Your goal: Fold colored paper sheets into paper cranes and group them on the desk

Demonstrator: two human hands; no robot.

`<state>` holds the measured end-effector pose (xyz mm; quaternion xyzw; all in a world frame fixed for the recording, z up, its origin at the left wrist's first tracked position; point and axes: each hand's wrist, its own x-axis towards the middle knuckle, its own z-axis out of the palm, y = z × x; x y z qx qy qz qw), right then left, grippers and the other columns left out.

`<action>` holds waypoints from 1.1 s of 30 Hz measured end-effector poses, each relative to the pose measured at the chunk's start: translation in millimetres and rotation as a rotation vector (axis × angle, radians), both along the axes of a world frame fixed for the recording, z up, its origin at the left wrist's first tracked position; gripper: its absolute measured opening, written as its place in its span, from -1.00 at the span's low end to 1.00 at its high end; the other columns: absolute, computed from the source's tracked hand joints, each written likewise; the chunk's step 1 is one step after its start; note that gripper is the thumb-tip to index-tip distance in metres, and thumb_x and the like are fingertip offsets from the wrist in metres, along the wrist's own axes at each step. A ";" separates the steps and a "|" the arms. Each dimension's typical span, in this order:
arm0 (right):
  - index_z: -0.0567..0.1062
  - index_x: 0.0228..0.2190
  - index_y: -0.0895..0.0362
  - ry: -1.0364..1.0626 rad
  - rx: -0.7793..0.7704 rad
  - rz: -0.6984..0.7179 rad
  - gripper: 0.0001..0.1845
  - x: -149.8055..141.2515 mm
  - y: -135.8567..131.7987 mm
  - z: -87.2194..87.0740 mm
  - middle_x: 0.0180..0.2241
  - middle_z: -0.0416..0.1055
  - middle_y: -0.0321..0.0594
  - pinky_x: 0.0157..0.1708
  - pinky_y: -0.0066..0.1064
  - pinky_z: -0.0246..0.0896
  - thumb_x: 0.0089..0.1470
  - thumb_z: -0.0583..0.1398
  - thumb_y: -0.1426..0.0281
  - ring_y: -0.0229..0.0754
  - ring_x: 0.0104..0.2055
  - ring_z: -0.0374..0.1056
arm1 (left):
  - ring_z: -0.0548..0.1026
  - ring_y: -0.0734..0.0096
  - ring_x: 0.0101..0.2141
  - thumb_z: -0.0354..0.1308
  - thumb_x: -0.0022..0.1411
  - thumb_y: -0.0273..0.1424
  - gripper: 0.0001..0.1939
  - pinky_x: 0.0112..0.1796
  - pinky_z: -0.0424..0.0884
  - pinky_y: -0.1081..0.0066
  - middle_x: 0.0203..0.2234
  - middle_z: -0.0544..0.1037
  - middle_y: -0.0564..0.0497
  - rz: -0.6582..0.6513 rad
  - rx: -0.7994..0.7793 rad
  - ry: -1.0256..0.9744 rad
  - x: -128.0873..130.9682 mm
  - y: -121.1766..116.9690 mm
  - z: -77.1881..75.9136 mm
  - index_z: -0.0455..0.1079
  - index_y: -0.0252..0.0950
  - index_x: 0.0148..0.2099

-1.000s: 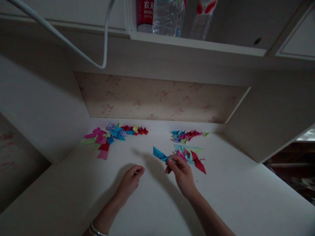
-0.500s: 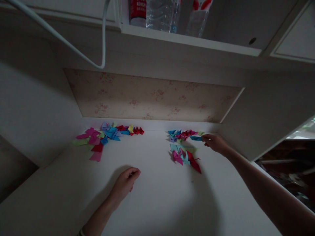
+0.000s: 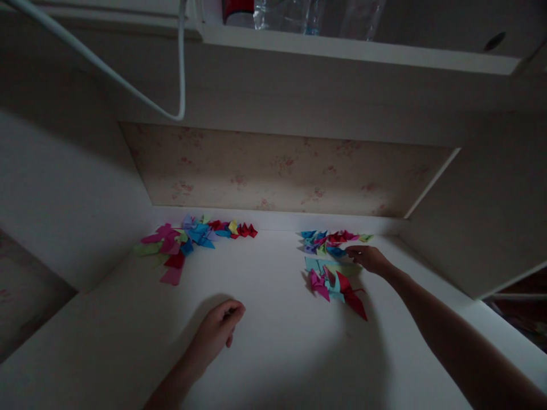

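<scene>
My right hand point(image 3: 365, 258) pinches one end of a blue folded paper piece point(image 3: 337, 251) low over the white surface. That piece lies against a back-right row of small origami pieces point(image 3: 339, 237) in blue, red, pink and green. Just in front of this hand are a pink origami piece point(image 3: 319, 283), a light-blue one point(image 3: 334, 289) and a larger red origami crane point(image 3: 353, 299). Near the middle front, my left hand point(image 3: 219, 328) rests with its fingers curled closed and nothing visible in them.
A heap of coloured folded paper point(image 3: 175, 239) lies at the back left, with small red pieces point(image 3: 247, 230) at its right end. Overhead is a shelf point(image 3: 359, 51) holding plastic bottles point(image 3: 280, 14). A white cable point(image 3: 128, 85) hangs at upper left. Side panels flank the tabletop point(image 3: 265, 279).
My right hand has lowered the blue paper piece toward the back-right row. The view has tilted down slightly and shifted. My left hand stays in about the same place.
</scene>
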<state>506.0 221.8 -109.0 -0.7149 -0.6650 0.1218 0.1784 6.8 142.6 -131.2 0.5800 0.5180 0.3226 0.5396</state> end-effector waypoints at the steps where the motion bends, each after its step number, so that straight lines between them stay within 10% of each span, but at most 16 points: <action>1: 0.57 -0.31 0.07 -0.004 -0.002 0.001 -0.71 -0.8 2.6 -2.9 -0.40 0.57 -0.24 -0.45 -0.46 0.29 0.05 0.07 0.31 -0.20 -0.48 0.48 | 0.19 0.56 -0.71 0.06 0.13 -0.06 -0.61 -0.67 0.14 0.54 -0.70 0.17 0.22 0.002 -0.006 0.002 -0.1 0.1 -0.3 0.39 -0.31 -0.28; 10: 0.57 -0.25 0.11 -0.064 -0.005 -0.030 -0.69 -6.8 8.6 -0.6 -0.49 0.56 -0.19 -0.46 -0.43 0.25 0.04 0.09 0.30 -0.16 -0.51 0.45 | 0.19 0.57 -0.70 0.09 0.09 -0.05 -0.60 -0.68 0.15 0.54 -0.67 0.21 0.21 -0.005 -0.014 -0.037 0.3 -0.2 2.4 0.39 -0.31 -0.31; 20: 0.50 -0.16 0.16 -0.040 0.053 -0.136 -0.65 -24.1 -26.1 41.4 -0.37 0.56 -0.12 -0.46 -0.43 0.27 0.10 0.07 0.27 -0.19 -0.51 0.46 | 0.22 0.58 -0.69 0.09 0.08 -0.08 -0.62 -0.67 0.16 0.52 -0.61 0.29 0.18 -0.035 0.011 -0.050 0.2 -4.6 7.3 0.41 -0.33 -0.30; 28: 0.51 -0.31 0.13 0.446 0.362 -0.201 -0.55 -155.7 -90.3 124.3 -0.45 0.49 -0.18 -0.53 -0.46 0.23 0.06 0.11 0.01 -0.25 -0.53 0.34 | 0.22 0.59 -0.70 0.08 0.07 -0.10 -0.62 -0.67 0.14 0.51 -0.59 0.33 0.15 -0.061 0.068 -0.041 0.2 -7.9 8.8 0.42 -0.35 -0.30; 33: 0.47 -0.38 0.17 0.926 0.223 -0.034 -0.55 -259.1 -131.1 91.0 -0.53 0.41 -0.24 -0.54 -0.46 0.16 -0.01 0.19 0.00 -0.28 -0.56 0.26 | 0.21 0.59 -0.67 0.08 0.08 -0.10 -0.63 -0.64 0.13 0.52 -0.60 0.33 0.15 -0.076 0.076 -0.035 0.0 -12.2 9.5 0.42 -0.35 -0.31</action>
